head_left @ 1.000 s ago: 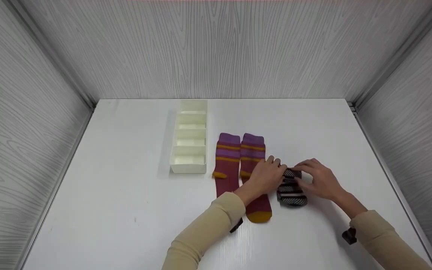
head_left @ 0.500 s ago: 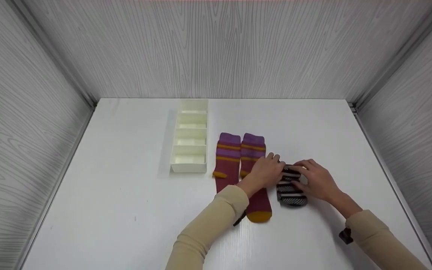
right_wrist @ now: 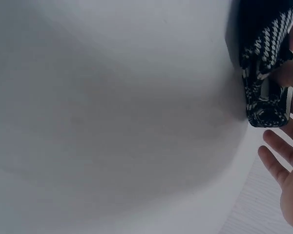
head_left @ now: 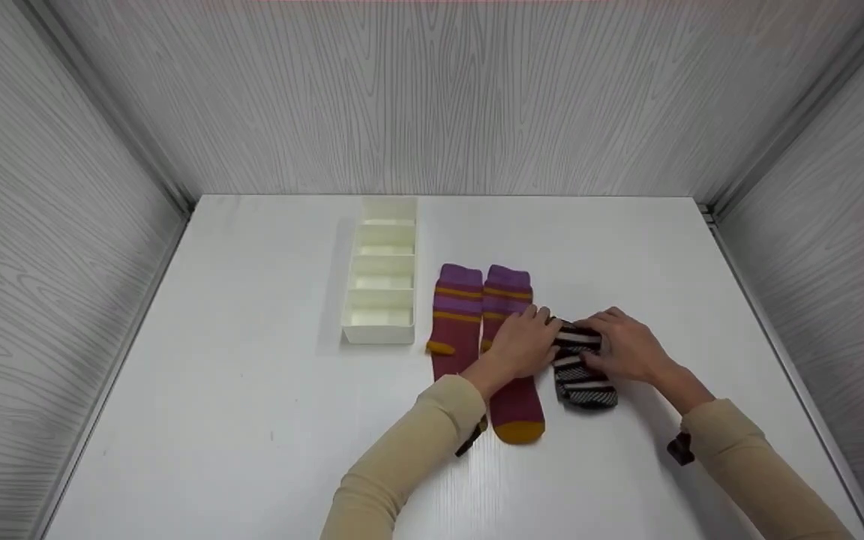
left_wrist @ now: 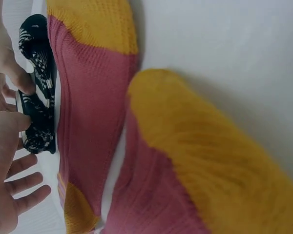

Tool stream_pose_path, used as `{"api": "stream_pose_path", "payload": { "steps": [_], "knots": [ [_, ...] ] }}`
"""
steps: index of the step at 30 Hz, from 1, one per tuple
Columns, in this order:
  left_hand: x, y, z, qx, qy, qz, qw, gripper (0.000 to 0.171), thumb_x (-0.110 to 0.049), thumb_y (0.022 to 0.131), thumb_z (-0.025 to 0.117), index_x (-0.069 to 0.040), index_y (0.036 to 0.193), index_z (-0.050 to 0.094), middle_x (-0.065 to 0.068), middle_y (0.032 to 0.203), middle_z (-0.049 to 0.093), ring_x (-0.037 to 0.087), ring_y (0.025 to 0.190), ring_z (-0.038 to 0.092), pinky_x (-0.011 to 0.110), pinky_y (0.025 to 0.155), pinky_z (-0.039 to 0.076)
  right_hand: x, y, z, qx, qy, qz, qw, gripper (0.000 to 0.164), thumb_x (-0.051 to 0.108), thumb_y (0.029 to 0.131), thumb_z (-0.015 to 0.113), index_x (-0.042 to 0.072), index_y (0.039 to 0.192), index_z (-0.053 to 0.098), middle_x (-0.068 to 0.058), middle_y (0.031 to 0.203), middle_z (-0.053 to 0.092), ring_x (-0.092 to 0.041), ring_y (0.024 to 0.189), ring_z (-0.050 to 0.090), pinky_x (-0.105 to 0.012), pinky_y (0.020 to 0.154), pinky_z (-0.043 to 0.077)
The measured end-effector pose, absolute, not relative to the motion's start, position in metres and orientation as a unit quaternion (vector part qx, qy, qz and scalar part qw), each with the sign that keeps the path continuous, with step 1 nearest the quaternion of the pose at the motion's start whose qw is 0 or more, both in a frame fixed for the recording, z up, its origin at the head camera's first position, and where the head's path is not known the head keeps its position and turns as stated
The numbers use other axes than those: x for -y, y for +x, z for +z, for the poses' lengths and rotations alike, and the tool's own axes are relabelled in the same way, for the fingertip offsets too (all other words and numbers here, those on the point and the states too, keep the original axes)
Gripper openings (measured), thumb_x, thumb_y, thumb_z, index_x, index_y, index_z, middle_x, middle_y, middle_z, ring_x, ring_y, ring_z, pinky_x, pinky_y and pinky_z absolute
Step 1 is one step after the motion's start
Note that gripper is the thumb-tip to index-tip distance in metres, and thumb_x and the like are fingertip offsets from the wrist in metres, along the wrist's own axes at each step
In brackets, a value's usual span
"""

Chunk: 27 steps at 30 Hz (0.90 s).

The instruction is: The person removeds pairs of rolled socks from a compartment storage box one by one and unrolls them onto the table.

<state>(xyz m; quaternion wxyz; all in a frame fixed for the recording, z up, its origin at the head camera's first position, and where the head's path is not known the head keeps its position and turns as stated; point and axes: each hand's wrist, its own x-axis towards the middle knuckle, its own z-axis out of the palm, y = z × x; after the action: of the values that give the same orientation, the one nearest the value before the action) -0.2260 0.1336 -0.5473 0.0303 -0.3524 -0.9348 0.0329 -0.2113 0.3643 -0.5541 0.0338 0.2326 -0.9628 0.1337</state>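
Observation:
A folded black-and-white patterned sock (head_left: 586,386) lies on the table between both hands. My left hand (head_left: 523,346) pinches its far left edge, thumb on the near face, as the left wrist view shows at the sock (left_wrist: 41,109). On the other side my right hand (head_left: 631,349) pinches the far right part, its thumb pressed into the fold in the right wrist view, where the sock (right_wrist: 268,53) has a rolled end. Two maroon socks with purple cuffs and mustard toes lie flat to the left: one sock (head_left: 456,330), partly under my left forearm, and another sock (head_left: 516,405).
A white box (head_left: 378,335) with several compartments in a row stands left of the maroon socks. The white table (head_left: 214,375) is bounded by grey wood-grain panels (head_left: 432,97) at the back and sides.
Both hands have shifted slightly away and to the left, bringing the far end of the patterned sock up and over. More of its stripes show between the hands. The maroon socks and box stay put.

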Motion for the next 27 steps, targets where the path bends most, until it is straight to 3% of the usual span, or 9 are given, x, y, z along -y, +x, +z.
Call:
{"api": "stream_pose_path", "payload": {
  "steps": [7,13,19,23,27],
  "knots": [
    [-0.13,-0.219,-0.55,0.935,-0.352,0.02,0.036,0.042,-0.046,0.108,0.052,-0.018,0.138,0.061,0.002,0.131,0.066,0.019,0.121,0.062,0.032,0.096,0.058,-0.361,-0.212,-0.553,0.957,0.222,0.185,-0.002,0.041,0.037,0.092,0.08,0.013,0.125,0.076,-0.006,0.118,0.076,-0.026,0.109,0.064,-0.053,0.091,0.058],
    [-0.132,-0.208,-0.543,0.937,-0.347,0.039,0.026,0.044,-0.05,0.108,0.053,-0.02,0.14,0.06,0.002,0.133,0.066,0.02,0.124,0.062,0.033,0.096,0.058,-0.359,-0.213,-0.549,0.949,0.219,0.225,-0.037,0.029,0.025,0.091,0.081,0.014,0.118,0.08,-0.004,0.112,0.078,-0.025,0.105,0.065,-0.05,0.09,0.056],
    [-0.136,-0.207,-0.544,0.931,-0.357,0.039,0.059,0.041,-0.047,0.107,0.057,-0.02,0.138,0.063,0.001,0.131,0.066,0.019,0.119,0.064,0.031,0.089,0.06,-0.358,-0.22,-0.547,0.945,0.203,0.246,-0.075,0.026,0.024,0.092,0.079,0.013,0.115,0.081,-0.003,0.109,0.08,-0.021,0.1,0.065,-0.042,0.087,0.054],
    [-0.141,-0.213,-0.545,0.93,-0.359,0.036,0.074,0.037,-0.042,0.108,0.056,-0.021,0.137,0.063,0.0,0.129,0.068,0.018,0.118,0.065,0.031,0.091,0.059,-0.359,-0.221,-0.548,0.944,0.194,0.261,-0.059,0.026,0.025,0.095,0.077,0.013,0.118,0.08,-0.005,0.111,0.081,-0.022,0.101,0.066,-0.045,0.089,0.056],
    [-0.144,-0.219,-0.546,0.931,-0.354,0.042,0.077,0.034,-0.041,0.109,0.055,-0.023,0.136,0.064,-0.001,0.128,0.068,0.018,0.118,0.065,0.031,0.09,0.059,-0.362,-0.216,-0.55,0.944,0.212,0.253,0.009,0.024,0.021,0.094,0.079,0.014,0.117,0.08,-0.004,0.112,0.08,-0.024,0.102,0.067,-0.047,0.086,0.058]
  ]
}}
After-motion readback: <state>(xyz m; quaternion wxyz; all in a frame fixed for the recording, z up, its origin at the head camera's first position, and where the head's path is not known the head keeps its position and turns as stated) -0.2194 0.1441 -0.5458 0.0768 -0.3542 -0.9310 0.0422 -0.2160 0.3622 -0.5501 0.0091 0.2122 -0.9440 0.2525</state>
